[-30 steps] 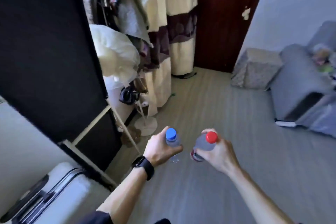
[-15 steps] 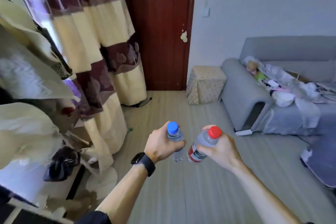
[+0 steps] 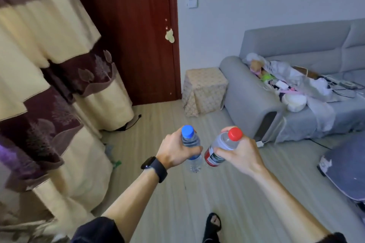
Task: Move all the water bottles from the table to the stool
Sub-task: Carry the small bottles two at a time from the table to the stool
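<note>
My left hand (image 3: 174, 151) grips a clear water bottle with a blue cap (image 3: 190, 140), held upright over the floor. My right hand (image 3: 238, 153) grips a bottle with a red cap and red label (image 3: 225, 144), tilted with its cap up and to the right. The two bottles almost touch at their lower ends. A square stool draped in a beige patterned cloth (image 3: 204, 90) stands ahead beside the dark red door, with nothing on top. The table is out of view.
A grey sofa (image 3: 276, 77) piled with clothes and toys fills the right side. Striped curtains (image 3: 51, 77) hang along the left. A grey cushion (image 3: 347, 167) lies on the floor at right. My sandalled foot (image 3: 212, 225) shows below. Pale floorboards stretch toward the stool.
The view has swung right, away from the dark screen and suitcase, and the stool and sofa now lie closer ahead. Both hands have kept hold of their bottles throughout.
</note>
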Tool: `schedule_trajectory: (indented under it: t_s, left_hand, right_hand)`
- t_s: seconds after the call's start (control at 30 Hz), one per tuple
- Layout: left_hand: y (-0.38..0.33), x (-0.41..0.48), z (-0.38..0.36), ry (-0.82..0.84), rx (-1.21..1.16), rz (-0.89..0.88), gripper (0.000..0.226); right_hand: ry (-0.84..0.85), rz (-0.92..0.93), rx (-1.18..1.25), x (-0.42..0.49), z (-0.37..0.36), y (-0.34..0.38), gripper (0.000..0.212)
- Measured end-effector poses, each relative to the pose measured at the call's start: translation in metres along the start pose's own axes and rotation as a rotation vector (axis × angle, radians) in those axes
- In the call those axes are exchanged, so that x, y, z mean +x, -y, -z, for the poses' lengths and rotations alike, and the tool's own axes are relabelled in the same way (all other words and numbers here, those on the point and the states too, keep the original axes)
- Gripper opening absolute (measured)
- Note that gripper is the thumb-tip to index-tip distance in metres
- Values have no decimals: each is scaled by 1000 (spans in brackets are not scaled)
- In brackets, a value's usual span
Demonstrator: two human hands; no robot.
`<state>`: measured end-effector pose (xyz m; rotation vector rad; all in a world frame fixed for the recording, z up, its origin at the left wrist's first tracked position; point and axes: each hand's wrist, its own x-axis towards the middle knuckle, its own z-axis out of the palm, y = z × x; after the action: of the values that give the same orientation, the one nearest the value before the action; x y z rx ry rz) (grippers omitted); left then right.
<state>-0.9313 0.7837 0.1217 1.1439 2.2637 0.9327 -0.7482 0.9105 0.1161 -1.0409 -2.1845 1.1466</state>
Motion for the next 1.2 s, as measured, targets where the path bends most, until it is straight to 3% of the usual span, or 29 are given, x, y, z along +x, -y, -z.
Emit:
schedule_trajectory:
  t_s: [0.4, 0.57, 0.8, 1.2]
  left_hand:
    - [-12, 261, -3, -20, 27, 74, 39]
    - [1, 357, -3, 15, 3, 131, 39]
    - [7, 517, 1, 70, -3, 109, 34]
    - [-8, 779, 8, 123, -62, 97, 27]
  right_hand:
    - [-9, -91, -10, 264, 30, -60, 56]
    - [-12, -152, -18, 357, 31, -76, 44]
    - [-4, -167, -18, 508, 16, -86, 51]
    - [-83, -235, -22, 733, 39, -101, 40]
